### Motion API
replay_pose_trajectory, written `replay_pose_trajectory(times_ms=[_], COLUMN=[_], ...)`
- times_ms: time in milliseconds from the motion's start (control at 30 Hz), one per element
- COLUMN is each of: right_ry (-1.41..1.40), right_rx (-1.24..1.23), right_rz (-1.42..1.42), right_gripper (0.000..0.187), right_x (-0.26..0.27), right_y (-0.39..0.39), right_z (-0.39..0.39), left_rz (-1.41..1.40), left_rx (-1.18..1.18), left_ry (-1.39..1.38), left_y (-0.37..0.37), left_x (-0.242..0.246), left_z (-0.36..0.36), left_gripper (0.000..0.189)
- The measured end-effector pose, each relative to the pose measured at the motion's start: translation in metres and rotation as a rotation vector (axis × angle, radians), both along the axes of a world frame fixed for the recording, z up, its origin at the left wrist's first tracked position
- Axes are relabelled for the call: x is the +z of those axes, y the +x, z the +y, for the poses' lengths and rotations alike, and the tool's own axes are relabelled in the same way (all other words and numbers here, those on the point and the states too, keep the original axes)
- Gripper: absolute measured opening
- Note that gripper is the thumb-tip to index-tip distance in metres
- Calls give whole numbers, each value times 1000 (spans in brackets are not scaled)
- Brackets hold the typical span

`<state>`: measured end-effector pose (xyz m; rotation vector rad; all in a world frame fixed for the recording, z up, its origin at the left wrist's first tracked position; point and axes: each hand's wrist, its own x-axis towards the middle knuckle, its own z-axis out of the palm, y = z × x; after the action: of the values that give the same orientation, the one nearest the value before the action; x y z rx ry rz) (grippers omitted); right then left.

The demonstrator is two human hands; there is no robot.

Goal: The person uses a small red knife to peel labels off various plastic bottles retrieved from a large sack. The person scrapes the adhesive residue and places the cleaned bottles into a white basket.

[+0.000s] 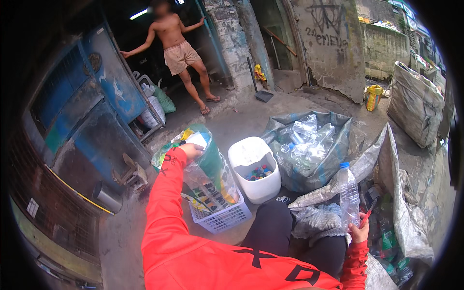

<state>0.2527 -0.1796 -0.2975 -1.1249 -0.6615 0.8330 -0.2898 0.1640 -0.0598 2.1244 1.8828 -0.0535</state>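
My left hand [192, 151] is at the open mouth of a green and white plastic sack [214, 174], beside a white item [197, 140]; whether it grips that item is hard to tell. The sack stands in a white plastic basket [223, 218]. In my right hand [359, 230] is an upright clear plastic bottle [348, 195] with a blue cap, along with a thin red-handled tool [367, 217], its kind unclear. Between the hands stands a cut white plastic container [255, 192] holding several coloured bottle caps [259, 173].
A grey woven sack [290, 170] of clear bottles lies beyond the white container. Another open sack [402, 217] with green and clear bottles is at right. A person [181, 43] stands in the doorway. A dustpan [264, 96] and a tall full sack [415, 105] are farther off.
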Motion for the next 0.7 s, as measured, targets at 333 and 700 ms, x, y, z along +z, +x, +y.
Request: replay_pose_trajectory(times_ms=[333, 700], right_ry=[210, 101], right_rx=[-92, 306], right_rz=[181, 499], right_gripper=[53, 57], right_x=[-7, 20], right_y=[0, -73], right_z=[-2, 10], left_rz=[184, -263], left_rx=[-4, -1105], left_ry=[493, 1020], left_y=[-2, 201], left_x=[54, 9], left_z=[-12, -154], left_gripper=[33, 39])
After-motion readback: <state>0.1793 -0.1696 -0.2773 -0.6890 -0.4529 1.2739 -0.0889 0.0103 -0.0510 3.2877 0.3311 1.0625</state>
